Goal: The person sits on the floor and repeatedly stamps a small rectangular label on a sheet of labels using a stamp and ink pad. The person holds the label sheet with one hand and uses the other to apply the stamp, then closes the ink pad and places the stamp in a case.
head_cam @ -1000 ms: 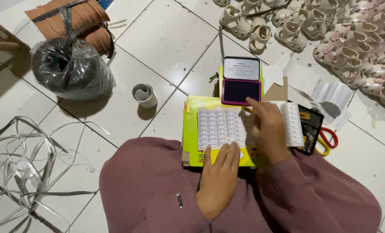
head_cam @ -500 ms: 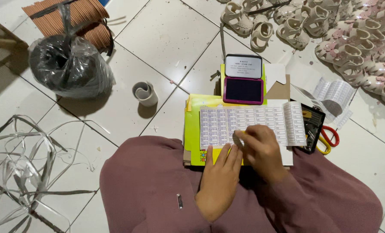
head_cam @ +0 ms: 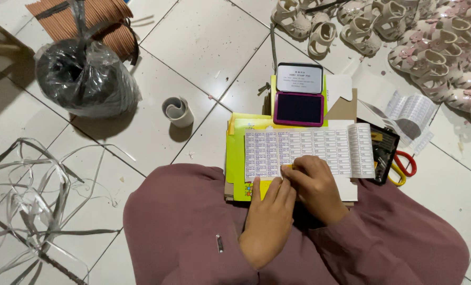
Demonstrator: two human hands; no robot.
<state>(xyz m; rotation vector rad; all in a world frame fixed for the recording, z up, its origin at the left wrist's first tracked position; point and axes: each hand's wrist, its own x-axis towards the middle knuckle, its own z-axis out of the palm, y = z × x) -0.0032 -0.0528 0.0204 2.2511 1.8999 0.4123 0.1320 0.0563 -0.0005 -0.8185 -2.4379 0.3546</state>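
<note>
A: Position of the hands?

B: Left hand [head_cam: 269, 219] lies palm-down on the lap, its fingers [head_cam: 277, 191] stretched flat and close together, tips on the lower edge of the label sheet [head_cam: 309, 150]. It holds the sheet down; nothing is gripped. Right hand [head_cam: 315, 186] is just beside it, curled, fingertips pinched narrow at the sheet's lower edge. Whether a label sits between them, cannot tell.

A: Where is the sheet?

B: Flat on a yellow-green folder [head_cam: 235, 158] over the knees, long side across. Left columns show purple print; the rest look paler.

A: Surroundings?

B: Open stamp pad [head_cam: 300, 103], magenta rim, dark ink face, touching the folder's far edge. Red-handled scissors [head_cam: 404, 163] to the right on the tiled floor [head_cam: 203, 37]. Small tape roll [head_cam: 177, 111] to the left, well apart. Black bagged bundle [head_cam: 85, 79] farther left. Loose plastic strapping [head_cam: 29, 206] lower left. Pale sandals [head_cam: 430, 37] heaped upper right.
</note>
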